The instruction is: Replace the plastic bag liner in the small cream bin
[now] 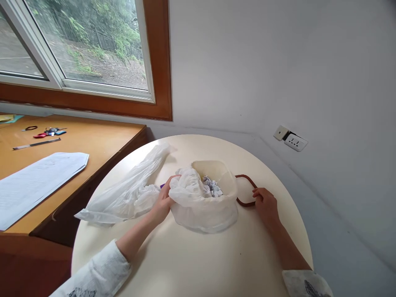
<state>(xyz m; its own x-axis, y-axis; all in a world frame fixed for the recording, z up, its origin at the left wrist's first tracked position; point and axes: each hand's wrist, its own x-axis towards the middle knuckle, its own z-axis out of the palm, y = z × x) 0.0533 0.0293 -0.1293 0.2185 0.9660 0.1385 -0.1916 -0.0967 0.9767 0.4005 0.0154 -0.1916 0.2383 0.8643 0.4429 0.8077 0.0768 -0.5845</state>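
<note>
A small cream bin (213, 167) stands on the round table, with a white plastic bag (204, 218) over its near side and left rim. Crumpled paper (212, 187) lies inside it. At the bin's left side, the fingers of my left hand (165, 200) are closed on the bunched bag; its fingertips are partly hidden behind the plastic. To the right of the bin, my right hand (266, 206) pinches a brown ring (247, 204). The ring's left end reaches the bin's side, and I cannot tell whether it is joined there.
Another thin plastic bag (130, 194) is spread over the left part of the round table (192, 264). On the wooden desk (102, 140) at left lie printed sheets (43, 181), a bunch of keys (52, 131) and a pen-like stick (37, 143). A wall socket (296, 142) is at right.
</note>
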